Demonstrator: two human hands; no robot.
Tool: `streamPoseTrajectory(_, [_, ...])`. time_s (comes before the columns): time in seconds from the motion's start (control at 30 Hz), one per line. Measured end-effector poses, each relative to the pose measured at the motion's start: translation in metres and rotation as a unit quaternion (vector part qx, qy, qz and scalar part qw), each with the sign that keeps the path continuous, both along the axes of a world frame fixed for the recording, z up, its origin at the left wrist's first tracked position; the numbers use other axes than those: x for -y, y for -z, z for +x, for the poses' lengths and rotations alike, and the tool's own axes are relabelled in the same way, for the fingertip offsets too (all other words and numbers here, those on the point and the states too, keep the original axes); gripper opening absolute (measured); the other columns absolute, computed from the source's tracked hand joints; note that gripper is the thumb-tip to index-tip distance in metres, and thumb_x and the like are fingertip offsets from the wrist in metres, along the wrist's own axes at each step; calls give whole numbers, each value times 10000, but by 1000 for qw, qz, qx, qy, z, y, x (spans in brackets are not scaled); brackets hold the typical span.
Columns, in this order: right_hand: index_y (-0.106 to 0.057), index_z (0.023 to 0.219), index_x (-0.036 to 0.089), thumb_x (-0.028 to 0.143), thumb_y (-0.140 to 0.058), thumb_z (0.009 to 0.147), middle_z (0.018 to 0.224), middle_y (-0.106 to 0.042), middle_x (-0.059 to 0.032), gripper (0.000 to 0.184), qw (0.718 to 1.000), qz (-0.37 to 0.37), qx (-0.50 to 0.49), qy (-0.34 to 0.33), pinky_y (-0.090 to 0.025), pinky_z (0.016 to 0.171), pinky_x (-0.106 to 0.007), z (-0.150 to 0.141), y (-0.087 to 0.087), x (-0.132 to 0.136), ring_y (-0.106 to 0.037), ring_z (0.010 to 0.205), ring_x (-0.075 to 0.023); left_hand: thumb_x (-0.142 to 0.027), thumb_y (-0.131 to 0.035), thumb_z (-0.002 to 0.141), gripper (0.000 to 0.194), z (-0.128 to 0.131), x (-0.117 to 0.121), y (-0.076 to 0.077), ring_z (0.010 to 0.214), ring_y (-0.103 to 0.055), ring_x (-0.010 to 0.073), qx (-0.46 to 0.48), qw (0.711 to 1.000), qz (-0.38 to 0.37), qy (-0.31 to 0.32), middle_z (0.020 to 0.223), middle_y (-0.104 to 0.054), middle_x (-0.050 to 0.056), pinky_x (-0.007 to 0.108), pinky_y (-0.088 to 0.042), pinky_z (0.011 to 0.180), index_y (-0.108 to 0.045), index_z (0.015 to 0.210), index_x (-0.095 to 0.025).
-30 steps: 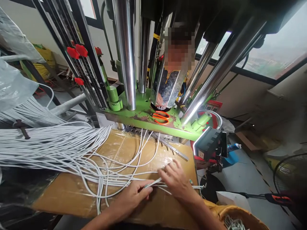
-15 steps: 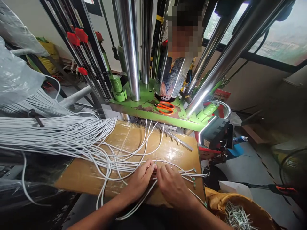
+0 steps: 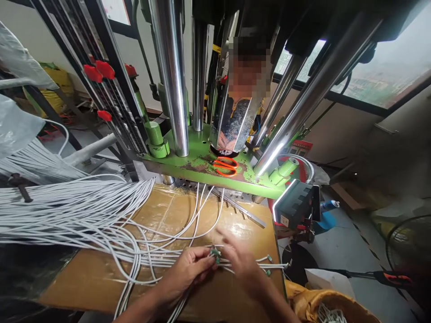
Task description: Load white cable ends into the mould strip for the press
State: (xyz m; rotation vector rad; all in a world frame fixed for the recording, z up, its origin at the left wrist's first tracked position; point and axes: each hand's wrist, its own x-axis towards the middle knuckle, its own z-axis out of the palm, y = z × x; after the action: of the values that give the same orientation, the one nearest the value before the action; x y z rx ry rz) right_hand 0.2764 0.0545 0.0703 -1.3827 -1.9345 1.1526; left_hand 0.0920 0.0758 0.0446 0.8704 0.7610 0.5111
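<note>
Green cable ends (image 3: 215, 255) are pinched in the left hand (image 3: 191, 267), above the brown board (image 3: 168, 207).
Half a second ago the hands were nearly joined; now the right hand (image 3: 239, 259) is set slightly apart, so the ends seem to be held by the left alone. Whether anything is gripped by the right cannot be told through the blur. Some white cables (image 3: 81, 206) are lost from sight beneath the green press (image 3: 202, 172).

White cables (image 3: 164, 259), loosely curved — some green connectors (image 3: 216, 255) bunched together
</note>
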Motion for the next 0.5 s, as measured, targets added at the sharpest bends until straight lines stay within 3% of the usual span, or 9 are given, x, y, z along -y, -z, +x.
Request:
streamPoseTrajectory(0.07, [-478, 1362, 178, 320, -332, 979, 1364, -548, -100, 433, 987, 80, 88, 105, -391, 1087, -421, 22, 12, -14, -496, 1267, -220, -492, -699, 773, 397, 0, -2, 2, 534, -338, 68, -17, 1000, 8, -7, 603, -475, -19, 209, -184, 492, -652, 804, -99])
streamPoseTrajectory(0.13, [-492, 1338, 140, 301, -348, 967, 1332, -556, -146, 429, 950, 153, 209, 175, -399, 1057, -469, 52, 26, -30, -514, 1224, -264, -478, -739, 734, 398, -2, -3, 7, 534, -361, 59, -36, 999, -6, -29, 683, -547, 2, 198, -184, 487, -646, 840, -106])
streamPoseTrajectory(0.2, [-482, 1339, 134, 248, -347, 959, 1325, -552, -155, 419, 927, 172, 284, 173, -427, 1008, -461, 79, 38, -41, -537, 1172, -272, -482, -765, 700, 428, -4, -3, 14, 535, -397, 58, -39, 997, -24, -68, 759, -601, 18, 188, -204, 487, -622, 886, -124])
streamPoseTrajectory(0.3, [-506, 1304, 133, 175, -326, 944, 1207, -611, -152, 405, 927, 160, 304, 148, -464, 923, -407, 98, 46, -49, -588, 1050, -249, -517, -745, 711, 472, -4, -5, 22, 640, -513, 109, -50, 995, -6, -86, 812, -639, 46, 188, -262, 512, -626, 963, -137])
streamPoseTrajectory(0.4, [-571, 1186, 144, 152, -357, 916, 1050, -645, -140, 345, 931, 146, 299, 150, -475, 839, -364, 98, 37, -49, -607, 946, -238, -526, -715, 734, 461, -2, -9, 22, 656, -521, 131, -92, 993, 67, -30, 799, -655, 52, 207, -308, 538, -678, 961, -126])
streamPoseTrajectory(0.5, [-594, 996, 172, 141, -403, 873, 884, -658, -88, 229, 939, 120, 286, 146, -475, 720, -298, 86, 20, -39, -620, 803, -204, -492, -625, 824, 365, -3, -13, 17, 578, -484, 119, -153, 968, 199, 2, 689, -633, 18, 223, -349, 558, -706, 889, -142])
